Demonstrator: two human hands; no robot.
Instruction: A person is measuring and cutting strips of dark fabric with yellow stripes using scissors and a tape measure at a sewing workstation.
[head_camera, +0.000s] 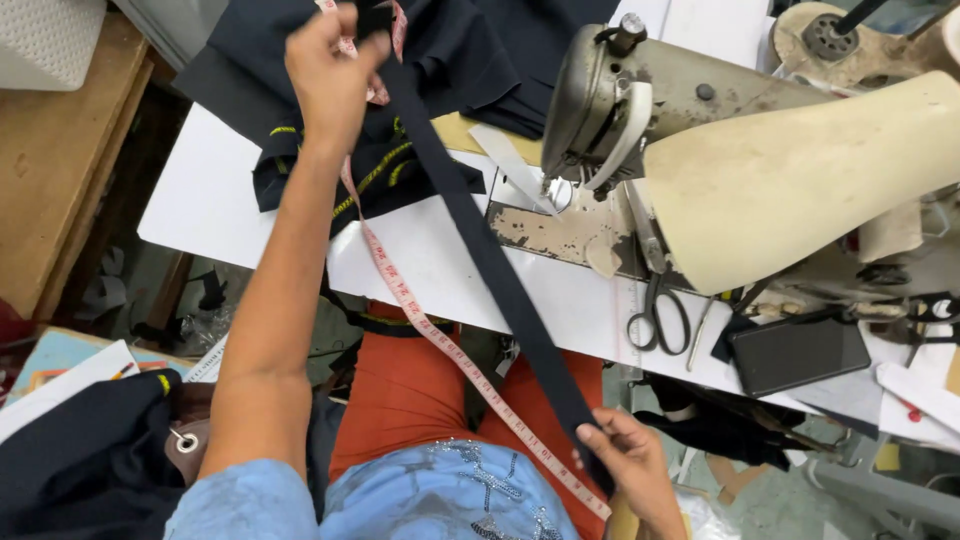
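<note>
A long dark navy fabric strip runs diagonally from the top centre down to the lower right. My left hand pinches its far end together with a pink measuring tape, stretched alongside the strip. My right hand grips the strip's near end and the tape near my lap. Both are pulled taut over the white table.
A cream sewing machine stands at the right. Scissors and a black phone lie near the table's front edge. Dark cloth with yellow stitching is piled at the back. A wooden bench is at the left.
</note>
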